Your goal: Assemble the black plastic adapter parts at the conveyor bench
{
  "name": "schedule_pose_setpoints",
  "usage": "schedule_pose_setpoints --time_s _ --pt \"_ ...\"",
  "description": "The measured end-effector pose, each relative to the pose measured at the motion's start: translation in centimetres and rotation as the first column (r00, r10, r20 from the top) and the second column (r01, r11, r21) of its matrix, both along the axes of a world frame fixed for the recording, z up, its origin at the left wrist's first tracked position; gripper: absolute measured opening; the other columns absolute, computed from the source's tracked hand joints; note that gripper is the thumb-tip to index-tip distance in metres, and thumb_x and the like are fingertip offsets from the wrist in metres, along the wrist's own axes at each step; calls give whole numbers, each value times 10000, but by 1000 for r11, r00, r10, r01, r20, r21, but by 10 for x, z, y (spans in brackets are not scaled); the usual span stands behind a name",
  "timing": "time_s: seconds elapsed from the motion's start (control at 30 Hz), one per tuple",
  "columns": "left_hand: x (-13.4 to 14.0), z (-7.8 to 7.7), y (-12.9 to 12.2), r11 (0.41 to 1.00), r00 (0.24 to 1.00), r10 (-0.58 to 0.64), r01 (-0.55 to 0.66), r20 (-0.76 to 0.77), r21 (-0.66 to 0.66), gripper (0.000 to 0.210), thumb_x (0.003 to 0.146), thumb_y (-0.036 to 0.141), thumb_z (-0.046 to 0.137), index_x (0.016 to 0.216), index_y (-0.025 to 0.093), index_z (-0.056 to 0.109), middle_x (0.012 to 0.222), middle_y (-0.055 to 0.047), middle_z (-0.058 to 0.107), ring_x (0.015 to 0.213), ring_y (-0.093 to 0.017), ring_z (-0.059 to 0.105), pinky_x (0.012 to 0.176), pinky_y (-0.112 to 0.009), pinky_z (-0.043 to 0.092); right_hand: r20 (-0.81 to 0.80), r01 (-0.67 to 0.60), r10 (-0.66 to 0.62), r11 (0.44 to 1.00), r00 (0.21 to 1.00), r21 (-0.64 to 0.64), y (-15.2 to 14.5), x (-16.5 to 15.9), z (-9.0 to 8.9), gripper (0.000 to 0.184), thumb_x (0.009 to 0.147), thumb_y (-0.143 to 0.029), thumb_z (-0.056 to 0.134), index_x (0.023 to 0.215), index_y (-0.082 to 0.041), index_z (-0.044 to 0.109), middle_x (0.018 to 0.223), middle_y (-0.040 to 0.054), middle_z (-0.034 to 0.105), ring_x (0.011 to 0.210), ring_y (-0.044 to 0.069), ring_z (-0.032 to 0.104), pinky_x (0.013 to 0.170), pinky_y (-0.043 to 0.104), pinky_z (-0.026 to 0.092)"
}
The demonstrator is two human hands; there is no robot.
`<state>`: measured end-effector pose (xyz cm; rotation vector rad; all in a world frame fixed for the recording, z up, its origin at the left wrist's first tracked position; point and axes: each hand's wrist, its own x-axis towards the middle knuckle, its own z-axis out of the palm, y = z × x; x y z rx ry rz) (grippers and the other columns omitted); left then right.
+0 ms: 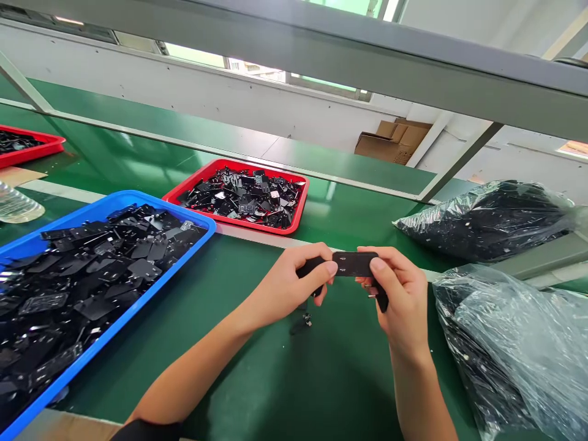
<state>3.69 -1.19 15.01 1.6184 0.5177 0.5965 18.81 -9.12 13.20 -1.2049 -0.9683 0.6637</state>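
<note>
Between my two hands, above the green tabletop, is a flat black plastic piece with small light markings on its face. My left hand pinches its left end between thumb and fingers; another dark part shows inside that hand. At the right end, my right hand grips the same piece with the thumb on top. A second black strip with a small metal bit hangs under the right fingers. Below the hands lies a tiny dark component with a shiny end, its kind too small to tell.
A blue tray heaped with black parts stands at left. Behind it is a red tray of similar parts, with another red tray far left. Plastic bags of black pieces lie at right. A grey metal beam crosses overhead.
</note>
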Motion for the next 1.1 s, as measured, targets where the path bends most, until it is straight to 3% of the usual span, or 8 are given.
schedule_pose_setpoints --time_s 0.2,0.33,0.53,0.63,0.77,0.93,1.1 --pt "-1 -5 8 1000 1000 18 -18 18 -17 257 872 362 482 714 160 469 553 38 524 468 -56 506 411 -147 281 -68 -158 162 985 984 63 2 10 1 197 846 -338 556 759 -190 651 558 -21 549 495 69 455 417 167 330" --pt "4 -11 17 981 992 -92 105 83 -165 250 865 367 488 730 157 465 584 30 526 448 -63 522 367 -145 248 -2 -179 180 981 984 76 -1 9 2 147 843 -298 568 775 -198 651 557 -26 555 499 73 449 421 175 320" --pt "15 -24 19 852 923 -256 356 286 -383 245 811 364 572 762 151 463 679 19 539 438 -75 557 316 -133 194 295 -138 104 985 950 99 -7 -2 6 65 831 -217 587 839 -225 651 615 -36 606 536 76 514 464 179 388" --pt "18 -30 16 794 867 -281 450 410 -408 273 787 387 602 767 150 468 659 28 521 408 -77 545 296 -126 182 392 -156 85 976 916 152 -11 -11 10 131 818 -168 592 912 -249 633 657 -47 634 542 69 539 475 171 406" --pt "19 -33 13 769 839 -278 486 468 -414 240 797 359 588 776 144 483 640 29 509 385 -80 536 283 -123 181 436 -191 96 965 895 181 -17 -16 13 196 825 -143 571 972 -268 605 663 -53 644 535 72 558 471 174 412" --pt "18 -32 12 801 860 -270 450 433 -394 286 789 415 586 768 150 479 641 31 508 377 -67 512 284 -127 197 439 -170 77 970 895 176 -19 -15 14 121 837 -200 567 934 -254 614 637 -42 617 522 89 551 456 195 400" --pt "10 -19 8 948 958 -197 240 207 -210 296 833 422 536 738 149 473 566 23 523 435 -67 514 358 -139 252 438 -114 46 985 898 130 -19 -3 17 155 853 -346 539 902 -232 631 634 -30 571 540 97 497 471 213 372"
